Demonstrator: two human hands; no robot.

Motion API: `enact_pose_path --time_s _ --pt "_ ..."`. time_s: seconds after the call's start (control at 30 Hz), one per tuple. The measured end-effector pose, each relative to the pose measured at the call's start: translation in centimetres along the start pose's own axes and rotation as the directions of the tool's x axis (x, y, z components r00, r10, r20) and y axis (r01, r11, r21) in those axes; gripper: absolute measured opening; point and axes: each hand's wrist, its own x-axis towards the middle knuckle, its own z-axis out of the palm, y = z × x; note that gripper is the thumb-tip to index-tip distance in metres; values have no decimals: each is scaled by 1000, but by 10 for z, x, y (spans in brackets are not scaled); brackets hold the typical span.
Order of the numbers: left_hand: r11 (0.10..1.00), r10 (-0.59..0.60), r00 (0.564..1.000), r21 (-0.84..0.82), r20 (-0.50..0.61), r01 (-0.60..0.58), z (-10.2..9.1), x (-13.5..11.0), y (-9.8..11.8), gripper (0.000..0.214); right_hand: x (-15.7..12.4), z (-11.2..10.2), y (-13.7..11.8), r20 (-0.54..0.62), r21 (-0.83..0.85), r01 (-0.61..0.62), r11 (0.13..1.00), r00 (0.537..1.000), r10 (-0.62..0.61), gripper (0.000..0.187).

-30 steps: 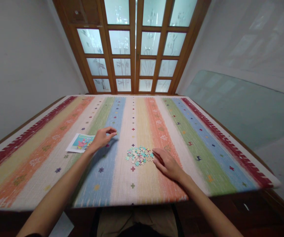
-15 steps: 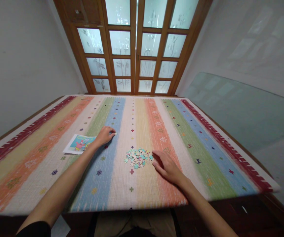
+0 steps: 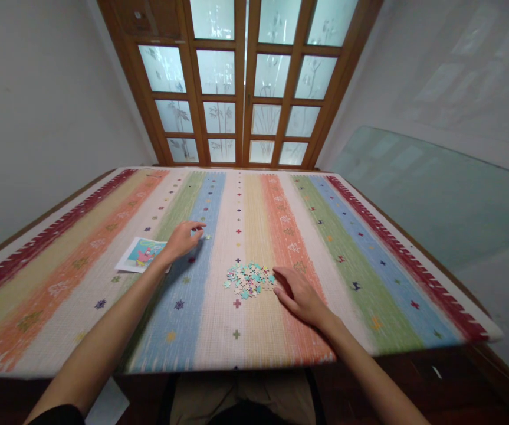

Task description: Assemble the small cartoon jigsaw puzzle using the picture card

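A heap of jigsaw puzzle pieces (image 3: 248,280), turquoise, pale and a few purple or yellow, lies loose on the striped tablecloth (image 3: 219,330). My right hand (image 3: 297,295) rests at the heap's right edge, fingers curved and apart, with no piece visible in it. Over the blue stripe hovers my left hand (image 3: 186,239), thumb and forefinger parted around nothing. Just right of its fingertips a single small puzzle piece (image 3: 208,236) lies by itself on the cloth. A picture card (image 3: 141,255) with a pink cartoon figure lies to the left, partly hidden by my left forearm.
The cloth covers a wide table whose front edge (image 3: 236,370) runs close to my body. Behind the table stand wooden glass-paned doors (image 3: 243,118). A frosted glass sheet (image 3: 435,195) leans on the right wall. Below the table edge at left is a pale sheet (image 3: 108,404).
My left hand has let go of the single puzzle piece and lifted slightly away, up and to the left. The right hand stays almost still beside the heap.
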Motion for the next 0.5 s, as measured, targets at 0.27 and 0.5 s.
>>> enact_pose_path --time_s 0.27,0.5 --pt "943 326 942 -99 75 -319 8 -64 59 19 -1 1 0 -15 17 -9 1000 1000 10 44" --pt "903 427 885 -139 186 -406 37 -105 82 16 0 -1 -1 -4 19 -2 1000 1000 2 42"
